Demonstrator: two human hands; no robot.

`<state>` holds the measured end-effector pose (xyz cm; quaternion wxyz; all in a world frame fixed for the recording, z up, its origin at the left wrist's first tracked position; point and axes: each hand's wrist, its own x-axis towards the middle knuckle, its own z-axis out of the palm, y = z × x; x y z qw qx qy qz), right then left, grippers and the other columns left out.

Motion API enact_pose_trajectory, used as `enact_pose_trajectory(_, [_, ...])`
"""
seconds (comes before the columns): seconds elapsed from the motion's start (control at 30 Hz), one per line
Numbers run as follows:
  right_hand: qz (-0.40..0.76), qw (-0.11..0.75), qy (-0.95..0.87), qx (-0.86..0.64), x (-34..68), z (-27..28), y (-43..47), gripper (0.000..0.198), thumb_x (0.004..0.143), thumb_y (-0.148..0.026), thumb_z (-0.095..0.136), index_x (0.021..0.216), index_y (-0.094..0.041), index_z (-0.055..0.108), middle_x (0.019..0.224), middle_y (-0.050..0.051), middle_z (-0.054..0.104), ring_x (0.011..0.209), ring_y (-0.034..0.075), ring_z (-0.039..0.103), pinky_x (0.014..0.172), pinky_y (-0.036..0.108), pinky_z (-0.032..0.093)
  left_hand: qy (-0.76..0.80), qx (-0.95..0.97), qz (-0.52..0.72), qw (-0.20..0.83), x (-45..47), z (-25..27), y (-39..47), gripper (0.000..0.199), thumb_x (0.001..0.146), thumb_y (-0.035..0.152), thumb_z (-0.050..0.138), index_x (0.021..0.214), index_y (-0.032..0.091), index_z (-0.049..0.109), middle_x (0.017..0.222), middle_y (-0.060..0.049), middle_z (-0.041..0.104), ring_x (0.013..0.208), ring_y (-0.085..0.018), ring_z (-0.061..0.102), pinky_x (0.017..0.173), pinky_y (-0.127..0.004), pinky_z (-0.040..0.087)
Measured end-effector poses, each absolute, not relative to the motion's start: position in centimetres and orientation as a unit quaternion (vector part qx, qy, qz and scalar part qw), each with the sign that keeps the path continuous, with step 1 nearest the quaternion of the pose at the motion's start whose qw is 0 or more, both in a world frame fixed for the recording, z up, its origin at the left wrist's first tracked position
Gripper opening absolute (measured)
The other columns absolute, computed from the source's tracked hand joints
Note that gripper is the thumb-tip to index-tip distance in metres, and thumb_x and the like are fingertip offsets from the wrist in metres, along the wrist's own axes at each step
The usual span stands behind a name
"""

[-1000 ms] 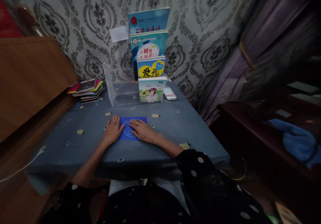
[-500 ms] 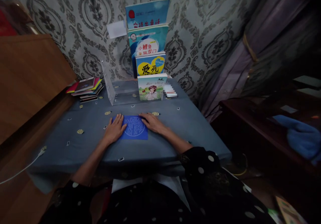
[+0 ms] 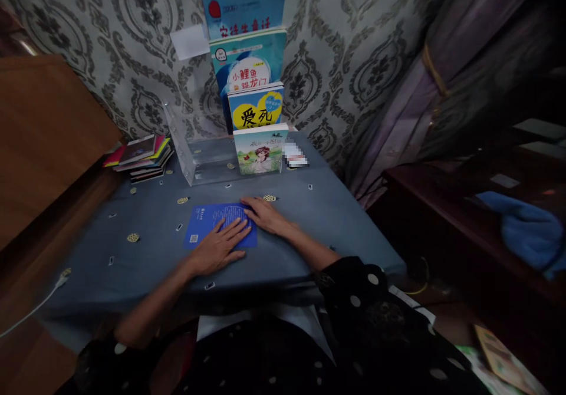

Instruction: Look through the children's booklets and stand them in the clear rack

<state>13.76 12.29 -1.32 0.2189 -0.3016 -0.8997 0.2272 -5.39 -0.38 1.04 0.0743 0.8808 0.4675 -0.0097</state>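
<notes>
Blue sheet [image 3: 206, 223] flat on the tablecloth [image 3: 336, 224], under the fingers of both hands; handling judged incomplete.
Left hand [image 3: 216, 249] open, fingers parted across the sheet, thumb off its near edge, gripping nothing; right hand [image 3: 265, 215] extended, fingers lightly bent at the far right corner, no grip evident. Laying flat appears done; clearing both hands is not, and further work cannot be determined. Left of the left fingers: a QR code [image 3: 193, 239]. Just beyond them: circled white text [image 3: 234, 211], illegible. Farther beyond the fingertips, a clear stand [image 3: 179, 156] and upright books: front cover [image 3: 260, 154] partly legible; blue-and-yellow cover [image 3: 256, 112] "爱死", remainder hidden; teal cover [image 3: 276, 47] "小鲤鱼跳龙门"; rearmost cover [image 3: 247, 6] "安徒生童话".
</notes>
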Motion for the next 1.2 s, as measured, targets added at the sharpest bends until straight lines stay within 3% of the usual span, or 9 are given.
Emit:
enact_pose_trajectory(0.13, [0.193, 0.201, -0.914, -0.296, 13.7, -1.3, 11.6, 0.045, 0.100, -0.027, 0.048, 0.142, -0.012, 0.051, 0.144, 0.016, 0.057, 0.142, 0.026, 0.044, 0.120, 0.051, 0.030, 0.492, 0.868, -0.009, 0.069, -7.0, 0.8, -2.5, 0.064, 0.104, 0.057, 0.027, 0.160, 0.029, 0.013, 0.166, -0.004, 0.021, 0.155, -0.020, 0.013, 0.125, -0.047, 0.007])
enact_pose_trajectory(0.43, [0.128, 0.159, -0.931, -0.301, 13.4, -0.6, 9.8, 0.048, 0.099, -0.036, 0.052, 0.142, -0.014, 0.054, 0.153, 0.019, 0.046, 0.147, 0.030, 0.037, 0.120, 0.053, 0.030, 0.611, 0.791, 0.010, 0.037, -12.3, -0.3, -2.7, 0.067, 0.102, 0.058, 0.029, 0.160, 0.027, 0.016, 0.166, -0.007, 0.021, 0.154, -0.025, 0.013, 0.122, -0.054, 0.017])
enact_pose_trajectory(0.93, [0.110, 0.145, -0.940, -0.287, 14.5, 0.8, 6.4, 0.070, 0.089, -0.063, 0.059, 0.144, -0.020, 0.051, 0.152, 0.019, 0.045, 0.143, 0.035, 0.036, 0.116, 0.055, 0.032, 0.639, 0.768, 0.031, -0.022, -14.3, -2.2, 2.9, 0.066, 0.102, 0.057, 0.027, 0.157, 0.022, 0.030, 0.163, -0.010, 0.028, 0.152, -0.027, 0.022, 0.119, -0.054, 0.026])
enact_pose_trajectory(1.2, [0.124, 0.155, -0.931, -0.308, 14.9, 1.0, 7.7, 0.061, 0.091, -0.058, 0.059, 0.140, -0.021, 0.056, 0.147, 0.017, 0.050, 0.138, 0.033, 0.042, 0.112, 0.053, 0.036, 0.600, 0.798, 0.044, -0.024, -14.3, -2.4, 3.6, 0.067, 0.101, 0.059, 0.028, 0.157, 0.023, 0.031, 0.162, -0.009, 0.032, 0.150, -0.027, 0.029, 0.120, -0.048, 0.029])
